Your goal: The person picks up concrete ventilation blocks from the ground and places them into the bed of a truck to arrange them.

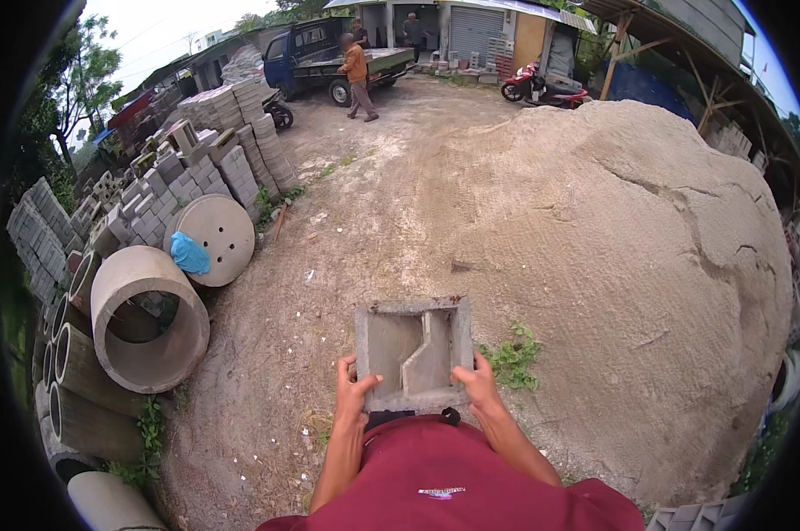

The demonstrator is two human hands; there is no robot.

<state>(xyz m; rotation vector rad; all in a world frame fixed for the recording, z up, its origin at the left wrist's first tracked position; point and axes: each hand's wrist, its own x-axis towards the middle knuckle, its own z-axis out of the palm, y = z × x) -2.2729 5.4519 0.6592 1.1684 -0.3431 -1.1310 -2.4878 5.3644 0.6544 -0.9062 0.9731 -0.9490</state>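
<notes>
I hold a grey square concrete vent block (414,352) flat in front of my chest, its open face up, with a stepped divider inside. My left hand (354,391) grips its near left corner, thumb resting on the frame's top. My right hand (478,382) grips its near right corner the same way. Both forearms come up from my dark red shirt at the bottom of the picture.
A large sand heap (648,265) fills the right. Concrete pipes (143,319), a round concrete lid (219,237) and stacked blocks (214,159) line the left. Ahead on the dirt yard a person (357,80) walks near a blue truck (329,55); a motorbike (542,87) stands by the sheds.
</notes>
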